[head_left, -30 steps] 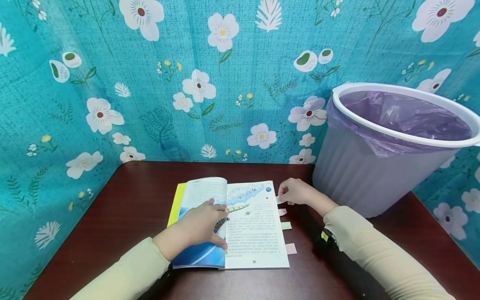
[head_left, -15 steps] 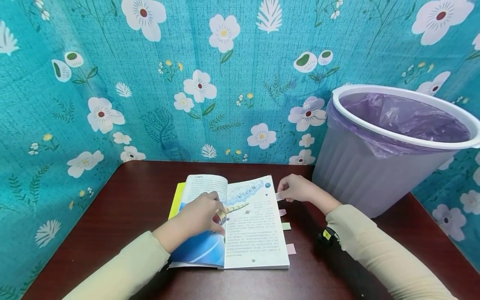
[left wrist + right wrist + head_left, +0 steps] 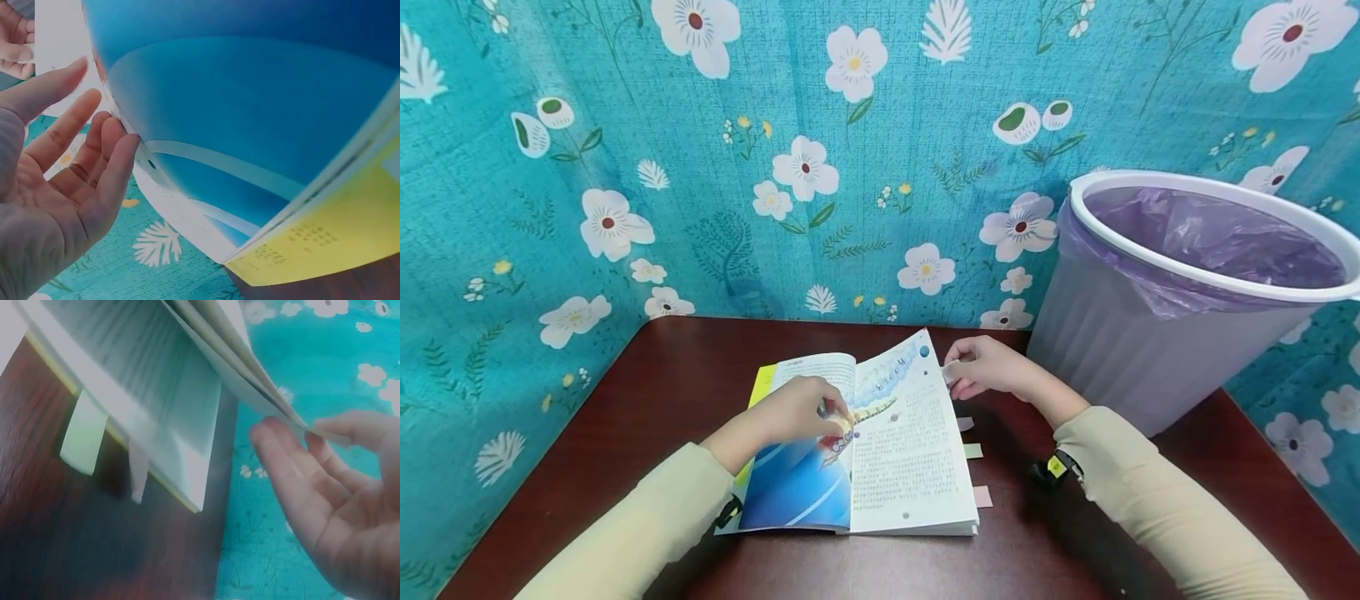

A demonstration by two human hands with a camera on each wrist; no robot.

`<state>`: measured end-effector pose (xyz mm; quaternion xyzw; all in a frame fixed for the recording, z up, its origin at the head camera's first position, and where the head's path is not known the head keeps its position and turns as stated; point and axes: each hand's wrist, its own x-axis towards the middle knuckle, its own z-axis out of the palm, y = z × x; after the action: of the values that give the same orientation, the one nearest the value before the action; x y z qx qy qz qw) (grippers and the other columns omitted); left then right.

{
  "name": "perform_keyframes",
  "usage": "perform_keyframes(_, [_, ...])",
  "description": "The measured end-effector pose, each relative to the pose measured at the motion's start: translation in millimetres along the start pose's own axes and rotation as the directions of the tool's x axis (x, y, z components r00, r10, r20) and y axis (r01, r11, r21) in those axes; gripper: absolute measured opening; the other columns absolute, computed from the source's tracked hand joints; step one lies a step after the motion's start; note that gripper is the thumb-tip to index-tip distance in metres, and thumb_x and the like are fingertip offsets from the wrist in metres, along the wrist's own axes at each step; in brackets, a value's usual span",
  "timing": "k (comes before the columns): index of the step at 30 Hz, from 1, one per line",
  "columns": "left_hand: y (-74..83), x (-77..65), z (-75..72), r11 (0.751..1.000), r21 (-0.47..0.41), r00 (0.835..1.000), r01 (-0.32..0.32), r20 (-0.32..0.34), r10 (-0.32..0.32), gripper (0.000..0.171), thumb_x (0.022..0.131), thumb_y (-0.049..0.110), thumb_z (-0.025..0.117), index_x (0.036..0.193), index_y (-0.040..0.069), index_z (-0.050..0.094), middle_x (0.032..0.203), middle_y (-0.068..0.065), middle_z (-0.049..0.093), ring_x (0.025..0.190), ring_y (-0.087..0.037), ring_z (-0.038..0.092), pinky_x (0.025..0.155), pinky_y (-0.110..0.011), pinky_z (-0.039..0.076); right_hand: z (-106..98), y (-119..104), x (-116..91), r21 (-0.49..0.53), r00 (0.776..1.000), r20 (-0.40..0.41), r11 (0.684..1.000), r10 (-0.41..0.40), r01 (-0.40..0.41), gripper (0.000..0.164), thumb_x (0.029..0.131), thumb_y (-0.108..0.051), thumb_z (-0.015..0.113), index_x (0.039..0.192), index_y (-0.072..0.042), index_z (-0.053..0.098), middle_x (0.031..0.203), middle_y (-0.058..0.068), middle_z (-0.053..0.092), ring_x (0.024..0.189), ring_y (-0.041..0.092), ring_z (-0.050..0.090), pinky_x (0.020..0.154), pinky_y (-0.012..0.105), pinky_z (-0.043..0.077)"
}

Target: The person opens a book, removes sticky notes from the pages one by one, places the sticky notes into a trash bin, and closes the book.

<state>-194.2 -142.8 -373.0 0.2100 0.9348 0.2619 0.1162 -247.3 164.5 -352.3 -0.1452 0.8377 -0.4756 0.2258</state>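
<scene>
An open book (image 3: 906,467) lies on the dark wooden table. My left hand (image 3: 793,408) rests near the spine; in the left wrist view its loosely bent fingers (image 3: 115,162) touch the blue page (image 3: 206,100). With thumb and fingertips, my right hand (image 3: 996,367) pinches a pale sticky tab (image 3: 950,372) at the right page's upper edge. In the right wrist view several leaves (image 3: 237,369) are raised with that tab. Below it, a pinkish tab (image 3: 966,424), a green tab (image 3: 972,451) and a pink tab (image 3: 982,497) stick out from the book's side.
A grey bin (image 3: 1120,333) lined with a purple bag (image 3: 1225,233) stands at the right, just past my right hand. A turquoise flowered cloth (image 3: 865,200) hangs behind the table (image 3: 655,392). A yellow cover flap (image 3: 762,383) shows under the book's left side.
The right hand has raised the upper right corner of the pages and drawn it slightly left, still pinching the tab. The left hand's fingers have bent in near the spine.
</scene>
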Motion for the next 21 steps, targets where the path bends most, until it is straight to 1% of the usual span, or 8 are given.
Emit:
perform_keyframes(3, [-0.5, -0.1, -0.5, 0.998, -0.055, 1.000, -0.004, -0.007, 0.003, 0.016, 0.082, 0.023, 0.078, 0.096, 0.016, 0.073, 0.083, 0.007, 0.065, 0.077, -0.016, 0.054, 0.062, -0.026, 0.049, 3.8, -4.9, -0.8, 0.067, 1.000, -0.001, 0.998, 0.000, 0.000, 0.017, 0.094, -0.011, 0.059, 0.100, 0.005, 0.057, 0.091, 0.017, 0.068, 0.077, 0.029, 0.067, 0.075, 0.043, 0.056])
perform_keyframes(6, [-1.7, 1.8, -1.5, 0.991, -0.130, 0.999, -0.037, -0.017, 0.035, 0.013, 0.086, 0.024, 0.075, 0.096, 0.016, 0.074, 0.086, 0.006, 0.067, 0.077, -0.016, 0.056, 0.065, -0.028, 0.050, 7.8, -7.8, 0.3, 0.119, 1.000, -0.019, 0.993, -0.003, 0.006, 0.016, 0.095, -0.011, 0.058, 0.100, 0.004, 0.057, 0.095, 0.018, 0.067, 0.078, 0.028, 0.067, 0.077, 0.046, 0.055])
perform_keyframes(9, [-1.8, 5.3, -3.4, 0.971, -0.229, 0.997, -0.071, -0.007, 0.071, 0.016, 0.090, 0.027, 0.070, 0.099, 0.014, 0.073, 0.090, 0.001, 0.069, 0.078, -0.016, 0.059, 0.069, -0.030, 0.050, 11.1, -11.1, 2.0, 0.144, 0.999, -0.041, 0.989, -0.015, 0.021, 0.017, 0.096, -0.012, 0.057, 0.101, 0.004, 0.057, 0.098, 0.019, 0.067, 0.080, 0.028, 0.068, 0.077, 0.048, 0.054])
perform_keyframes(10, [-1.9, 6.6, -3.9, 0.962, -0.264, 0.997, -0.073, -0.002, 0.076, 0.018, 0.091, 0.028, 0.068, 0.101, 0.013, 0.073, 0.092, -0.001, 0.069, 0.079, -0.017, 0.060, 0.069, -0.031, 0.051, 12.3, -13.1, 2.2, 0.150, 0.999, -0.046, 0.988, -0.017, 0.024, 0.017, 0.096, -0.013, 0.056, 0.101, 0.004, 0.057, 0.099, 0.019, 0.066, 0.080, 0.028, 0.068, 0.077, 0.046, 0.055])
perform_keyframes(12, [-1.0, 8.6, -4.6, 0.943, -0.328, 0.998, -0.056, 0.011, 0.063, 0.023, 0.093, 0.030, 0.066, 0.105, 0.011, 0.072, 0.095, -0.005, 0.069, 0.080, -0.018, 0.062, 0.069, -0.032, 0.052, 15.3, -17.7, 2.6, 0.169, 0.998, -0.051, 0.985, -0.022, 0.030, 0.018, 0.097, -0.013, 0.056, 0.102, 0.004, 0.057, 0.101, 0.020, 0.065, 0.081, 0.029, 0.068, 0.076, 0.045, 0.055])
perform_keyframes(15, [1.2, 10.9, -4.3, 0.930, -0.365, 0.999, -0.038, 0.011, 0.045, 0.026, 0.094, 0.032, 0.064, 0.107, 0.011, 0.071, 0.099, -0.007, 0.069, 0.083, -0.019, 0.063, 0.069, -0.032, 0.053, 20.7, -25.0, 3.8, 0.214, 0.999, -0.052, 0.976, -0.015, 0.025, 0.020, 0.097, -0.015, 0.055, 0.105, 0.004, 0.057, 0.102, 0.021, 0.064, 0.082, 0.029, 0.068, 0.076, 0.043, 0.056])
perform_keyframes(17, [4.2, 12.2, -3.4, 0.925, -0.378, 0.999, -0.032, -0.001, 0.034, 0.025, 0.093, 0.033, 0.065, 0.107, 0.014, 0.071, 0.100, -0.006, 0.069, 0.084, -0.020, 0.062, 0.069, -0.032, 0.053, 25.0, -29.2, 5.3, 0.243, 0.999, -0.050, 0.970, -0.008, 0.020, 0.021, 0.097, -0.015, 0.055, 0.106, 0.004, 0.057, 0.103, 0.021, 0.063, 0.083, 0.028, 0.068, 0.077, 0.042, 0.056])
perform_keyframes(21, [14.2, 13.7, -1.4, 0.913, -0.405, 0.998, -0.046, -0.057, 0.025, 0.024, 0.093, 0.036, 0.065, 0.102, 0.015, 0.071, 0.098, -0.004, 0.068, 0.087, -0.023, 0.061, 0.070, -0.033, 0.051, 33.7, -37.4, 9.2, 0.285, 0.999, -0.043, 0.959, -0.004, 0.016, 0.023, 0.096, -0.016, 0.054, 0.108, 0.003, 0.057, 0.105, 0.022, 0.063, 0.082, 0.027, 0.068, 0.079, 0.043, 0.055])
